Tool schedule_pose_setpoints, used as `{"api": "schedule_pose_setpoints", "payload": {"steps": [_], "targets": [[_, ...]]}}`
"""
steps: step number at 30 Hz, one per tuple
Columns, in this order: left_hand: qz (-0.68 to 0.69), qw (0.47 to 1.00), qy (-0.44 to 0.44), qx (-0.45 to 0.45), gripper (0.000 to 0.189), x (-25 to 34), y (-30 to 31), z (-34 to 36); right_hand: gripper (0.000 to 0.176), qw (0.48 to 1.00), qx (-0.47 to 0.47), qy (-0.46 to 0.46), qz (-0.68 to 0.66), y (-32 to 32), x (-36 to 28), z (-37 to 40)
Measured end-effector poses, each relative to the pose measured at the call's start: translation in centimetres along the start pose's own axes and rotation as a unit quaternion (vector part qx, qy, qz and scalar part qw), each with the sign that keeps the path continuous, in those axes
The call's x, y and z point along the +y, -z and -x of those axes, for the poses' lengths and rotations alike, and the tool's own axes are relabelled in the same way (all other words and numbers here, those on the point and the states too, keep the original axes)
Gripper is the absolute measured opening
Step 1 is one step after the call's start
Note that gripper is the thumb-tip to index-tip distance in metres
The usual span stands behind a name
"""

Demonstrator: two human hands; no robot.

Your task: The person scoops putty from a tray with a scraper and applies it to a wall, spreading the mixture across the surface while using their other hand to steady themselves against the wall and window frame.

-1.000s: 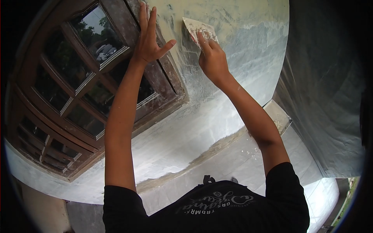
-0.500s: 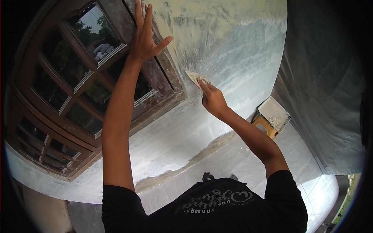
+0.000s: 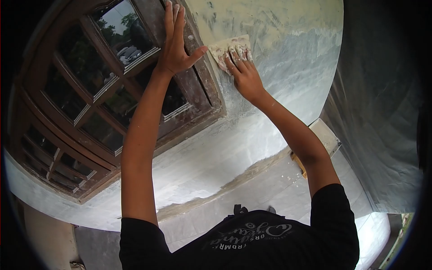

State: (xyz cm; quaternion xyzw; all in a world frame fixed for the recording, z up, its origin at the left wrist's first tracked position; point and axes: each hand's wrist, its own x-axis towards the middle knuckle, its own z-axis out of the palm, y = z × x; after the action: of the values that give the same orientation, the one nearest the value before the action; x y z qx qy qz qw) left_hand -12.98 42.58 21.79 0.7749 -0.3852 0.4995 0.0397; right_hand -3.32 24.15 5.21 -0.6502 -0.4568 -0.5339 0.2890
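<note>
My left hand (image 3: pixel 175 51) lies on the dark wooden window frame (image 3: pixel 198 87), fingers stretched upward and thumb spread toward the wall. White smears mark its fingertips. Beside it, my right hand (image 3: pixel 247 78) grips a putty spreader (image 3: pixel 218 47), a broad flat blade coated in cream-coloured putty. The spreader is against the wall (image 3: pixel 283 49), close to the frame's edge, and several putty-smeared fingers press on its back. Cream and grey-white patches of putty cover the wall around it.
Behind my right forearm, a putty-stained tray (image 3: pixel 326 130) sits on a yellow support (image 3: pixel 299 164), partly hidden. Crumbs of putty dot the grey tiled floor (image 3: pixel 270 189). A translucent plastic sheet (image 3: pixel 378 103) hangs on the right. Glass panes (image 3: pixel 119 29) fill the window at left.
My right hand has moved the spreader up along the wall, and the blade has turned to show its broad face. My left hand stays on the frame; the view has shifted slightly.
</note>
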Motion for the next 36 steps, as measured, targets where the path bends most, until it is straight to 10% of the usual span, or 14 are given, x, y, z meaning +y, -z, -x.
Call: {"api": "schedule_pose_setpoints", "payload": {"steps": [8, 20, 32, 36], "targets": [[-0.035, 0.999, -0.027, 0.005, 0.107, 0.8, -0.5, -0.2, 0.075, 0.982, -0.154, -0.099, -0.043, 3.6, 3.5, 14.2], [-0.090, 0.995, -0.052, 0.007, 0.101, 1.1, -1.5, 0.2, 0.064, 0.997, 0.056, -0.053, 0.027, 1.6, 5.6, -3.8], [-0.093, 0.994, -0.056, 0.012, 0.102, 1.9, -3.2, 0.1, 0.065, 0.964, -0.164, -0.171, -0.121, 4.4, 1.9, 13.2], [-0.098, 0.995, -0.031, 0.008, 0.102, 2.2, -3.7, 0.3, 0.067, 0.988, 0.022, -0.122, -0.096, 6.0, 4.3, 3.2]]}}
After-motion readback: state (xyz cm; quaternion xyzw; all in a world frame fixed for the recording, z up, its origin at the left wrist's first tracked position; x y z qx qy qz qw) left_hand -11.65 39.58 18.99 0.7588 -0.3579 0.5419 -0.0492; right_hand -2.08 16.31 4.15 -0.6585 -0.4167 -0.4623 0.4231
